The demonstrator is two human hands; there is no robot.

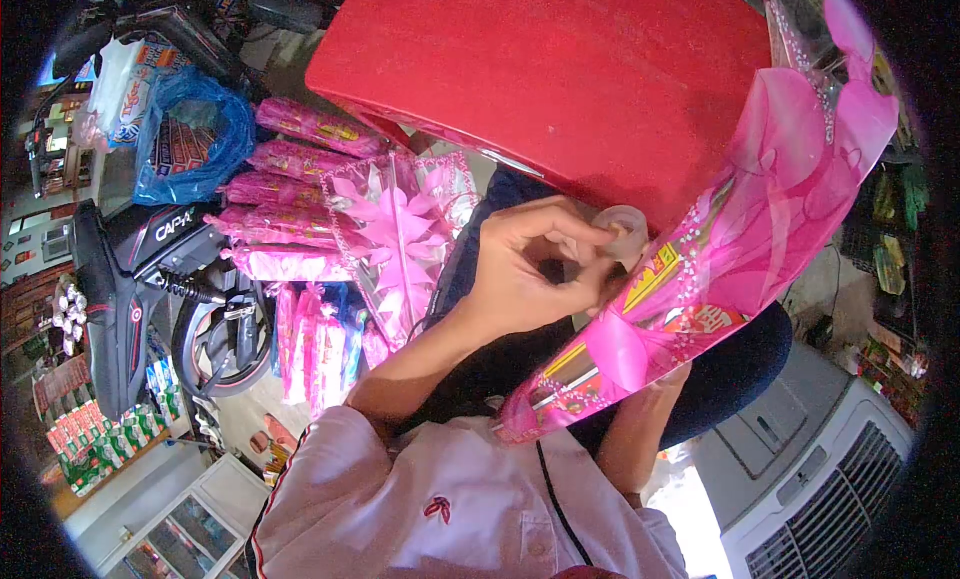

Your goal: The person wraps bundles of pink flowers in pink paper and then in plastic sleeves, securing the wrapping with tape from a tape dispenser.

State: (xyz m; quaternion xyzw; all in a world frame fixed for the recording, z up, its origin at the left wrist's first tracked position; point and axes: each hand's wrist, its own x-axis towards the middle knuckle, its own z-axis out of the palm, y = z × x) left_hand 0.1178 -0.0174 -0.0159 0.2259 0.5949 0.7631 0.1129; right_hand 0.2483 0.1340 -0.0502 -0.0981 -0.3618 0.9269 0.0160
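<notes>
**Pink wrap and tape over a crowded shop floor**

The floor of a cluttered shop lies below, with goods packed along the left edge. Farthest left stands a black scooter body (130, 279). Above it sits a crumpled blue plastic bag (190, 139). Next comes a stack of long pink foil-wrapped packets (290, 179), and a pink ribbon bow in a clear printed sleeve (395, 229) leans against them.

A glossy red plastic desk (560, 69) fills the upper middle. Just below its edge the left hand (530, 269) has its fingers pinched on a small roll of clear tape (622, 229), thumb and forefinger closed at its rim. The roll touches a long pink cellophane-wrapped bundle (720, 259), which slants from the lap up to the top right corner.

The right forearm (632, 439) runs up behind that bundle. The right hand is hidden there, so I cannot tell its grip. A white slatted air cooler (820, 469) sits at lower right.

The bundle looks light, crinkly and slippery, and a hard squeeze would probably dent the film. The narrow lower end, where the contents look firm, seems the safest place to hold it. The roll looks small and rigid and is best pinched by its edge.
</notes>
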